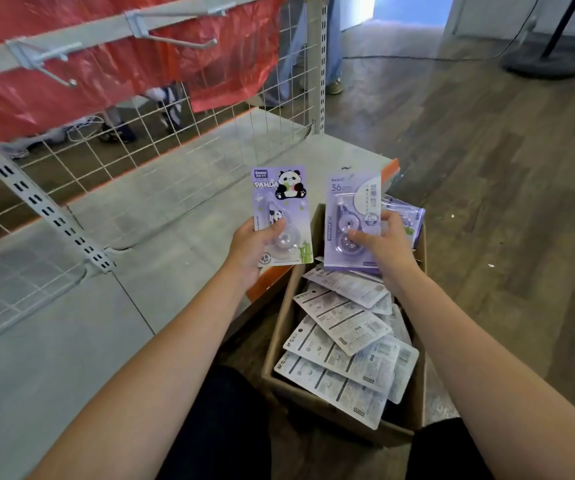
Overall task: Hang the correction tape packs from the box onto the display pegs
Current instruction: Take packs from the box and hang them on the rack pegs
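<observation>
Cardboard box [279, 344] of packs below; left hand [249, 247] grips panda pack [281, 209], right hand [388, 245] pinches lilac pack [352, 202].

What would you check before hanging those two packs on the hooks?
1. Left hand grips the panda pack: ok.
2. Right hand grips the purple pack: ok.
3. Hang hole on the purple pack visible at top: ok; on the panda pack: cannot tell.
4. Pegs bare and free: ok.
5. Packs face forward and upright: ok.
6. More packs left in the box: ok.
</observation>
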{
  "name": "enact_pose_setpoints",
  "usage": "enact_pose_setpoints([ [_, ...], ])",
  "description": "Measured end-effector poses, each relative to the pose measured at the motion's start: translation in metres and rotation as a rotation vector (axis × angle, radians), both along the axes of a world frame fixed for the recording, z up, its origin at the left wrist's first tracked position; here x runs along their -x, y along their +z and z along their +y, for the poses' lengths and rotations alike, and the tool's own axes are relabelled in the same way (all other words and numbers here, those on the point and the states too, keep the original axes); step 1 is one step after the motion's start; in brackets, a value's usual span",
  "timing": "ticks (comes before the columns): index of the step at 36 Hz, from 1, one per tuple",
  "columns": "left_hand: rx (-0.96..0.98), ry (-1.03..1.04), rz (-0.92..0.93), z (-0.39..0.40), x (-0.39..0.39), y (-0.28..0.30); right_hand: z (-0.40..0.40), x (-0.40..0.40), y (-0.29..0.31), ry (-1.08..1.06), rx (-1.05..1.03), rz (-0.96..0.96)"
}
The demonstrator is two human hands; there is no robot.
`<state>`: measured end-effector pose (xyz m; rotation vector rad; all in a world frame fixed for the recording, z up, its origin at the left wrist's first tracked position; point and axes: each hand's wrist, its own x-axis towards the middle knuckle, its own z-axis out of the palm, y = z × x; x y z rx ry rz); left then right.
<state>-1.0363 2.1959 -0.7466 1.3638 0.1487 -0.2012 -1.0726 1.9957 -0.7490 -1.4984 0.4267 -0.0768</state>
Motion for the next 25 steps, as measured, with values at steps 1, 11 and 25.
enact_pose_setpoints([
  [1,-0.022,-0.003,-0.004,0.001,0.0,0.0,0.003,0.0,0.003,0.011,-0.009,-0.007],
  [11,-0.162,0.021,0.065,-0.001,0.014,0.043,0.023,0.016,0.029,0.041,-0.118,0.094],
  [25,-0.271,0.024,0.171,-0.016,0.038,0.298,0.012,0.032,0.293,0.052,-0.078,0.19],
])
